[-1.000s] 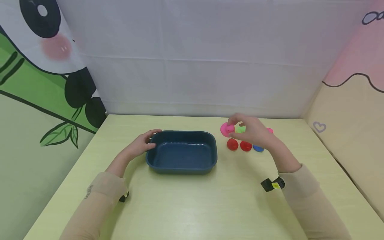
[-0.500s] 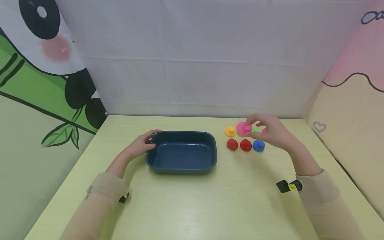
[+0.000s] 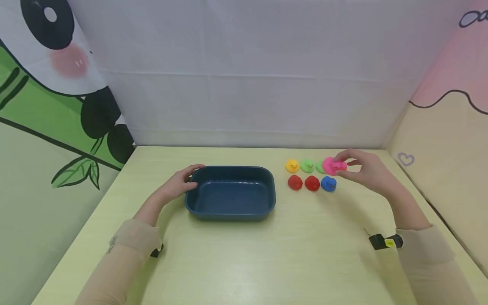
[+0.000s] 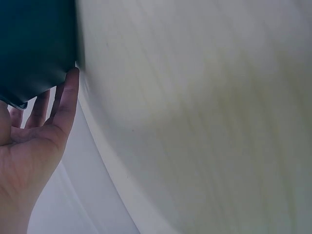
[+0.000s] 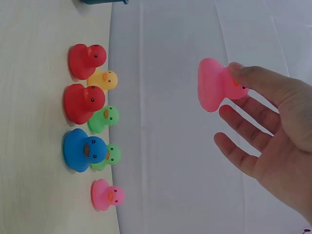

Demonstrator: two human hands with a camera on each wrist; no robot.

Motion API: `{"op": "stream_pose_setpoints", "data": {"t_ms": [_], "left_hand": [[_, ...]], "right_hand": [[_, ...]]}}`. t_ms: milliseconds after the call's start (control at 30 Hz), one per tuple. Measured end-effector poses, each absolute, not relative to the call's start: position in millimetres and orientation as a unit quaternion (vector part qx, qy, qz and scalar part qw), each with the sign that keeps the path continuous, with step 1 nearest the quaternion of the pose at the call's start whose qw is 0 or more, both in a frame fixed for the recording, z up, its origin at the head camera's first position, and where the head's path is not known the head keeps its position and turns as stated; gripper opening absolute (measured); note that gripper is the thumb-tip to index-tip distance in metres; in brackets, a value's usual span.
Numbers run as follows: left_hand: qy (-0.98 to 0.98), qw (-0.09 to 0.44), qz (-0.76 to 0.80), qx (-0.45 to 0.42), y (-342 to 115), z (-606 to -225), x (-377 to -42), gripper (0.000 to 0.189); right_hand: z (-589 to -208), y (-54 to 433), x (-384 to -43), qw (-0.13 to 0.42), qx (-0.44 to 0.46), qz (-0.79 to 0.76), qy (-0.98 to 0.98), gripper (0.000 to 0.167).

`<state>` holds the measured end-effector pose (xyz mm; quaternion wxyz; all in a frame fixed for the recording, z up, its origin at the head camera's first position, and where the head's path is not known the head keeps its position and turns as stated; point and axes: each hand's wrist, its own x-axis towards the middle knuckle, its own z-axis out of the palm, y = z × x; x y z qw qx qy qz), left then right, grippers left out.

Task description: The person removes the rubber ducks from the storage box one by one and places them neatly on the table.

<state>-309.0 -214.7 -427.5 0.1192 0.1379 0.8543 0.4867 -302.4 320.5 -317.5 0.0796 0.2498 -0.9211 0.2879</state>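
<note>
My right hand (image 3: 367, 171) pinches a pink rubber duck (image 5: 210, 85) by its head between thumb and forefinger, with the other fingers loosely bent. The duck is held above the table, and in the head view it overlaps the right end of the back row of ducks. A second pink duck (image 5: 105, 195) stands on the table at that end. My left hand (image 3: 178, 183) grips the left rim of a dark blue rectangular tub (image 3: 230, 217), its thumb over the inner side and fingers along the outside.
In the back row stand a yellow duck (image 3: 292, 165), a green duck (image 3: 307, 165) and a second green duck (image 3: 320, 167), partly covered. In front are two red ducks, one a red duck (image 3: 295, 182) at the left, and a blue duck (image 3: 328, 184). A white cloth wall (image 3: 244, 106) closes the back.
My right hand has moved right with the pink duck along the back row, uncovering the yellow and green ducks and the blue one. The left hand and tub have stayed put.
</note>
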Motion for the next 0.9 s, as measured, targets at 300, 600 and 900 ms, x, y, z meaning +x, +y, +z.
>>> {"op": "stream_pose_setpoints", "data": {"t_ms": [300,600,900], "left_hand": [[0.858,0.116,0.482,0.136,-214.9,-427.5,-309.4,0.057],[0.863,0.114,0.474,0.134,-215.0,-429.0,-309.9,0.057],[0.86,0.113,0.478,0.138,-215.1,-431.2,-311.1,0.057]], "right_hand": [[-331.8,341.1,-309.5,0.071,0.212,0.314,-0.923,0.03],[-352.1,360.5,-318.7,0.055,0.177,0.308,-0.933,0.03],[-376.2,377.9,-327.0,0.061,0.182,0.292,-0.937,0.028]]}}
